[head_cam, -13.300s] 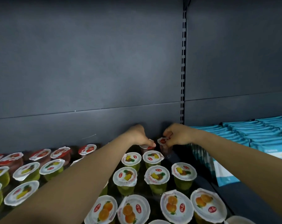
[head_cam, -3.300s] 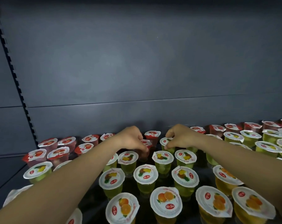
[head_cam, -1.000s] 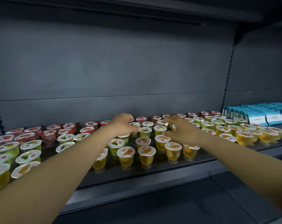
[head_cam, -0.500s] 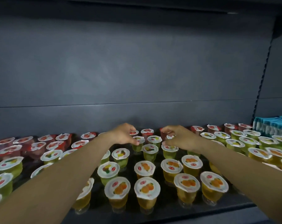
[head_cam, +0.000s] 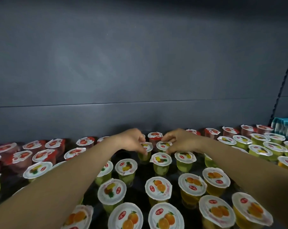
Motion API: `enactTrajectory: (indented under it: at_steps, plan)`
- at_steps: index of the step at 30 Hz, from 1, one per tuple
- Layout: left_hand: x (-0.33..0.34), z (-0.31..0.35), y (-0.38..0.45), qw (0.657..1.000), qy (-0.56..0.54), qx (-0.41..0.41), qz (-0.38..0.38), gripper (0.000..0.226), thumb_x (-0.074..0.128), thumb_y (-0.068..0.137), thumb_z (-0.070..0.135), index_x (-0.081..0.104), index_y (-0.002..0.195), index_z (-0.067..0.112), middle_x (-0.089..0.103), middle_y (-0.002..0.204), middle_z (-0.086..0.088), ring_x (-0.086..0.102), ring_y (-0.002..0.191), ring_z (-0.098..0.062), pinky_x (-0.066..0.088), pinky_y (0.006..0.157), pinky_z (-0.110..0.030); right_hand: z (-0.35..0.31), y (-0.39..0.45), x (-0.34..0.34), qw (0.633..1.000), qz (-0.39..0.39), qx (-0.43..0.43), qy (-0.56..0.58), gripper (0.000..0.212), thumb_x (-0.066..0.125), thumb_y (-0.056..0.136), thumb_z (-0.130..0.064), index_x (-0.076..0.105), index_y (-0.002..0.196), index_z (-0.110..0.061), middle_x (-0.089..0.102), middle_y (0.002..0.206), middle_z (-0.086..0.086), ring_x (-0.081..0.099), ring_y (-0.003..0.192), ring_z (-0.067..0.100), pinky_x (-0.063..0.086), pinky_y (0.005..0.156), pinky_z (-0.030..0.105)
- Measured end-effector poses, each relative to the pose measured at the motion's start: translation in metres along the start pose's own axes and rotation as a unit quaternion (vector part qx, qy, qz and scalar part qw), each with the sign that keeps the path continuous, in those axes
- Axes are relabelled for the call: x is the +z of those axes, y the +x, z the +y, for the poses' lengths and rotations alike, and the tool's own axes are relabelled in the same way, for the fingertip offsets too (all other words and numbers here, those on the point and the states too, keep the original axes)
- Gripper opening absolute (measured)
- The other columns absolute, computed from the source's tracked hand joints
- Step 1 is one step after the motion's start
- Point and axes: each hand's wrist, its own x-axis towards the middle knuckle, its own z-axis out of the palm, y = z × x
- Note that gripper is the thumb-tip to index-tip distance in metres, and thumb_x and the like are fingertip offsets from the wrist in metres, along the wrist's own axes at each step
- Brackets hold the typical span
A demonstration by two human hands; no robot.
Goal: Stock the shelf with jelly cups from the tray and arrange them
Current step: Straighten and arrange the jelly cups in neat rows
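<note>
**Q:** What has changed in the last second, and what does it mean for the task?

**A:** The view has closed in from a step back to directly over the shelf [head_cam: 136,194]. Both hands have gone from hovering above the middle rows to gripping cups near the back edge. The shelf is already densely stocked and no tray is in view, so this reads as the arranging stage — judged from the layout, not confirmed.

**Q:** State of the hands?

**A:** The left hand [head_cam: 131,141] has its fingers curled down around a green jelly cup [head_cam: 145,152] in the second row from the back. The right hand [head_cam: 181,141] pinches the lid rim of the neighbouring green cup [head_cam: 163,145] between thumb and fingertips. Both cups stand upright on the shelf, just beside each other.

**Q:** Where are the jelly cups overall?

**A:** In bands by colour: red cups [head_cam: 154,137] along the back edge, green in the middle, orange cups [head_cam: 158,189] toward the front edge. Blue packets [head_cam: 285,128] occupy the back right corner.

**Q:** Any readable labels?

**A:** Lids carry fruit pictures — oranges, pineapple, red fruit — and a small red oval logo. The logo text is too small to read.
</note>
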Motion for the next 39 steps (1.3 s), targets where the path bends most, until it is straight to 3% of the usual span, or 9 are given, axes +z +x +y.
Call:
enactTrajectory:
  at_steps: [4,11,12,13,14,17,20,35,39]
  plan:
    - [-0.003,-0.004,-0.004,1.0,0.005,-0.014,0.005,0.042,0.076,0.075,0.032,0.067,0.107,0.007,0.066,0.097,-0.007,0.06,0.084,-0.019,0.043,0.065,-0.025,0.0,0.0,0.001,1.0,0.007,-0.027,0.012,0.052,0.072,0.082,-0.023,0.054,0.13,-0.025,0.055,0.132,-0.008,0.053,0.108,0.007,0.043,0.085,0.02]
    - [-0.007,-0.004,-0.011,0.999,0.025,-0.021,-0.01,0.036,0.075,0.078,0.03,0.066,0.099,0.002,0.047,0.104,0.006,0.056,0.087,-0.016,0.047,0.068,-0.034,0.003,0.001,0.004,0.998,-0.012,-0.033,0.05,0.047,0.071,0.083,-0.017,0.056,0.127,-0.027,0.057,0.132,-0.009,0.053,0.121,0.012,0.046,0.101,0.035]
    - [-0.006,-0.003,-0.011,0.999,0.028,-0.029,-0.008,0.026,0.075,0.078,0.03,0.067,0.089,0.008,0.058,0.079,-0.011,0.058,0.074,-0.02,0.042,0.062,-0.031,0.002,0.0,0.003,0.998,-0.017,-0.031,0.049,0.049,0.071,0.083,-0.016,0.054,0.129,-0.026,0.055,0.134,-0.008,0.051,0.123,0.012,0.045,0.102,0.034]
    - [-0.005,-0.003,-0.01,0.999,0.034,-0.037,-0.005,0.021,0.075,0.078,0.031,0.063,0.077,0.013,0.027,0.065,-0.003,0.051,0.062,-0.022,0.037,0.058,-0.029,0.002,-0.001,0.002,0.998,-0.02,-0.028,0.047,0.052,0.071,0.084,-0.015,0.053,0.131,-0.025,0.054,0.135,-0.008,0.05,0.125,0.013,0.044,0.103,0.033]
    - [-0.005,-0.002,-0.011,0.998,0.038,-0.04,0.0,0.026,0.074,0.078,0.031,0.058,0.069,0.014,0.041,0.063,-0.007,0.044,0.06,-0.019,0.035,0.057,-0.028,0.001,-0.003,-0.001,0.998,-0.02,-0.026,0.045,0.053,0.07,0.084,-0.013,0.051,0.132,-0.024,0.053,0.136,-0.007,0.049,0.126,0.013,0.043,0.102,0.033]
    - [-0.009,0.01,-0.012,0.998,0.045,-0.039,0.017,0.03,0.072,0.08,0.032,0.066,0.102,0.011,0.064,0.099,-0.005,0.06,0.091,-0.018,0.049,0.08,-0.031,0.002,-0.016,-0.014,0.998,0.006,-0.04,0.041,0.051,0.068,0.085,-0.009,0.052,0.131,-0.022,0.053,0.137,-0.005,0.047,0.128,0.014,0.041,0.102,0.03]
    - [-0.015,0.042,-0.016,0.997,0.035,-0.022,0.059,0.058,0.072,0.081,0.032,0.053,0.13,0.008,0.057,0.132,-0.006,0.055,0.118,-0.022,0.043,0.098,-0.032,0.009,-0.042,-0.034,0.997,0.062,-0.047,0.017,0.049,0.068,0.086,-0.014,0.052,0.132,-0.023,0.052,0.135,-0.008,0.047,0.125,0.011,0.037,0.095,0.022]
    - [0.033,0.203,-0.017,0.982,0.138,-0.053,0.116,0.064,0.059,0.089,0.04,0.034,0.144,0.019,0.031,0.152,-0.003,0.033,0.137,-0.023,0.031,0.108,-0.033,0.113,-0.161,-0.115,0.965,0.101,-0.101,-0.218,0.057,0.063,0.088,-0.039,0.039,0.139,-0.031,0.036,0.147,-0.005,0.039,0.129,0.018,0.037,0.103,0.031]
    - [0.043,0.197,-0.003,0.984,0.096,-0.091,0.116,0.051,0.062,0.087,0.04,0.049,0.13,0.014,0.05,0.133,-0.006,0.051,0.114,-0.023,0.042,0.084,-0.029,0.127,-0.146,-0.114,0.974,0.097,-0.097,-0.182,0.055,0.062,0.089,-0.038,0.04,0.138,-0.03,0.035,0.148,-0.005,0.039,0.13,0.019,0.037,0.103,0.031]
